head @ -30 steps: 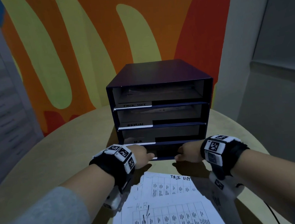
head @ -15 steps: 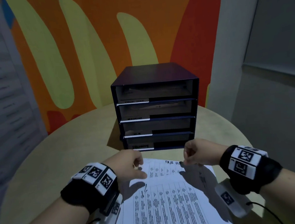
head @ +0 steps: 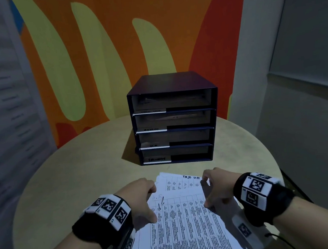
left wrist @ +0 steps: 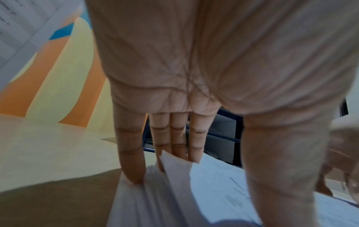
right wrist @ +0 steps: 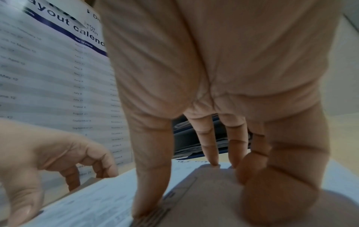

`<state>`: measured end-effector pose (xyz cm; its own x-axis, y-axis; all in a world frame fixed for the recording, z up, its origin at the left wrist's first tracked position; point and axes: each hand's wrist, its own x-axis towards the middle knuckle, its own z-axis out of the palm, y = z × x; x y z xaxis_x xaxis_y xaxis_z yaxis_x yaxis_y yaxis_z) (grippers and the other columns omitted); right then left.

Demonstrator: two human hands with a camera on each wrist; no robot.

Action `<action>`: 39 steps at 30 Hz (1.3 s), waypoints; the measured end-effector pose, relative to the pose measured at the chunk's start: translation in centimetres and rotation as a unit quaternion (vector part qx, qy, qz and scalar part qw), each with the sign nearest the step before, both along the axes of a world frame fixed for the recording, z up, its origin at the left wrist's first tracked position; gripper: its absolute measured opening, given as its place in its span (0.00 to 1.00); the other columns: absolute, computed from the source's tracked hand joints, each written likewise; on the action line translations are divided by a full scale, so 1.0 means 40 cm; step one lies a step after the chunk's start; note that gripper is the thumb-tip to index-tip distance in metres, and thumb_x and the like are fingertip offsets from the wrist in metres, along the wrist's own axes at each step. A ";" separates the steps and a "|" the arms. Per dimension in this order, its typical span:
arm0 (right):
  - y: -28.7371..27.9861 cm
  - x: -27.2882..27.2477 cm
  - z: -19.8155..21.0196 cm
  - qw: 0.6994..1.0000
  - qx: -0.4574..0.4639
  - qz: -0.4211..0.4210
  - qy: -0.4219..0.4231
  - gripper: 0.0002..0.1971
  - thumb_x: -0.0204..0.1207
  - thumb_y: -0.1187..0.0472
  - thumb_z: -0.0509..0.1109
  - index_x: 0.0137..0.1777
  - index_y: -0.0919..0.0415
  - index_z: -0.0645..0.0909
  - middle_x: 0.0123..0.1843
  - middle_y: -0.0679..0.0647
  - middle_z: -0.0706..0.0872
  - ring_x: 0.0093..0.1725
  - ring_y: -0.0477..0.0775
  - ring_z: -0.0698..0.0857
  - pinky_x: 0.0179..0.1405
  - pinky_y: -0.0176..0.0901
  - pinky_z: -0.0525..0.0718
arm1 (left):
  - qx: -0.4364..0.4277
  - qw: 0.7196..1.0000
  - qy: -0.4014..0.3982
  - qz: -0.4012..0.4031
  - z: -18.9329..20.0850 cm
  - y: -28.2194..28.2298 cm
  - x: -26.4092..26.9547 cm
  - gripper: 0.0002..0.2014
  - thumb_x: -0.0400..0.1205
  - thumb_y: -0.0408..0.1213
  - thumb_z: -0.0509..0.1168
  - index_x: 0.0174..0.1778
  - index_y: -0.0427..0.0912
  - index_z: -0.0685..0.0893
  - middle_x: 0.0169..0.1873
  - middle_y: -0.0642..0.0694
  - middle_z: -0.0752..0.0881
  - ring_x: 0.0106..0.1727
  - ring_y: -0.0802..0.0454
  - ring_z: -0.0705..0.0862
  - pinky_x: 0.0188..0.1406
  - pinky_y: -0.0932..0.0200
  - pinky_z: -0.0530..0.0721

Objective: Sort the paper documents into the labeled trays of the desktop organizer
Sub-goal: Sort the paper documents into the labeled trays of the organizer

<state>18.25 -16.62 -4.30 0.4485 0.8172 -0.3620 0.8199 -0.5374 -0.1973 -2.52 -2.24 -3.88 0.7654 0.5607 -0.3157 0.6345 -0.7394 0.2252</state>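
A dark blue organizer (head: 170, 84) with several stacked trays, each with a white label strip, stands at the middle of the round table. In front of it lies a stack of printed sheets (head: 183, 227); the top one is marked "H.R", and one under it reads "TASK LIST". My left hand (head: 145, 196) is at the stack's top left corner. Its straight fingers (left wrist: 134, 153) touch the stack's edge, where a sheet corner (left wrist: 174, 165) stands lifted. My right hand (head: 213, 187) rests at the top right, with fingertips (right wrist: 209, 150) and thumb (right wrist: 149, 176) touching the paper.
The beige round table (head: 75, 180) has bare surface on both sides of the organizer. An orange and yellow mural wall stands behind it. A printed calendar poster (head: 2, 97) hangs at the left, and a grey wall is at the right.
Both hands have drawn back from the organizer's bottom tray to the paper stack near me. The view has pulled away from the organizer.
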 end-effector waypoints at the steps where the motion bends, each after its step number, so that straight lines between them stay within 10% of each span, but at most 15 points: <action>1: -0.001 -0.003 -0.001 1.000 -0.003 -0.001 -0.006 0.39 0.62 0.44 0.83 0.70 0.52 0.70 0.65 0.52 0.74 0.59 0.54 0.80 0.59 0.47 0.83 | 0.004 1.000 -0.001 0.003 -0.002 -0.003 -0.001 0.39 0.65 0.52 0.82 0.70 0.49 0.75 0.63 0.54 0.78 0.64 0.53 0.79 0.66 0.54 0.79; 15: 0.000 -0.015 -0.005 1.000 -0.016 -0.006 -0.015 0.31 0.61 0.44 0.82 0.58 0.52 0.70 0.61 0.52 0.73 0.54 0.55 0.80 0.45 0.45 0.80 | 0.009 1.000 -0.004 0.010 -0.005 -0.010 0.003 0.23 0.77 0.43 0.74 0.64 0.48 0.72 0.59 0.51 0.80 0.55 0.51 0.80 0.46 0.61 0.76; 18: -0.002 -0.010 -0.007 1.000 -0.004 -0.015 0.002 0.36 0.62 0.45 0.83 0.65 0.52 0.69 0.64 0.51 0.73 0.57 0.56 0.80 0.47 0.45 0.81 | 0.002 0.998 -0.053 0.015 -0.011 0.003 -0.002 0.04 0.83 0.37 0.63 0.52 0.47 0.76 0.46 0.52 0.81 0.47 0.52 0.80 0.37 0.63 0.74; 21: -0.004 0.001 -0.011 1.000 -0.003 -0.019 0.018 0.37 0.62 0.45 0.82 0.67 0.53 0.69 0.66 0.50 0.76 0.60 0.54 0.81 0.50 0.45 0.82 | -0.036 0.991 -0.118 0.043 -0.017 0.015 -0.018 0.06 0.83 0.36 0.63 0.41 0.47 0.75 0.41 0.50 0.83 0.41 0.53 0.82 0.36 0.62 0.76; 27: -0.009 0.023 -0.011 0.992 0.108 -0.044 0.050 0.13 0.72 0.54 0.77 0.44 0.55 0.74 0.42 0.49 0.79 0.42 0.52 0.79 0.32 0.36 0.74 | -0.087 0.958 -0.255 0.097 -0.012 0.020 -0.046 0.07 0.84 0.40 0.64 0.41 0.43 0.78 0.39 0.47 0.86 0.38 0.53 0.85 0.36 0.58 0.79; 34: -0.045 0.030 0.033 0.809 0.387 -0.141 0.420 0.10 0.81 0.68 0.68 0.61 0.65 0.81 0.52 0.66 0.89 0.45 0.62 0.87 0.36 0.49 0.78 | -0.205 0.849 -0.459 0.162 0.028 0.006 -0.035 0.08 0.88 0.38 0.59 0.49 0.36 0.78 0.43 0.40 0.90 0.45 0.41 0.90 0.49 0.42 0.85; 39: -0.049 0.000 0.035 0.784 0.379 -0.129 0.474 0.14 0.81 0.70 0.66 0.65 0.64 0.80 0.57 0.59 0.90 0.56 0.60 0.89 0.54 0.56 0.86 | -0.286 0.774 -0.530 0.195 0.051 -0.010 -0.021 0.07 0.88 0.34 0.58 0.54 0.34 0.78 0.47 0.39 0.90 0.48 0.40 0.90 0.40 0.49 0.87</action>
<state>18.24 -18.57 -2.92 0.4571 0.8853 -0.0857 -0.0050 -0.0938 -0.9956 -3.37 -2.63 -1.83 0.5719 0.8152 0.0914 0.0196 -0.1250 0.9920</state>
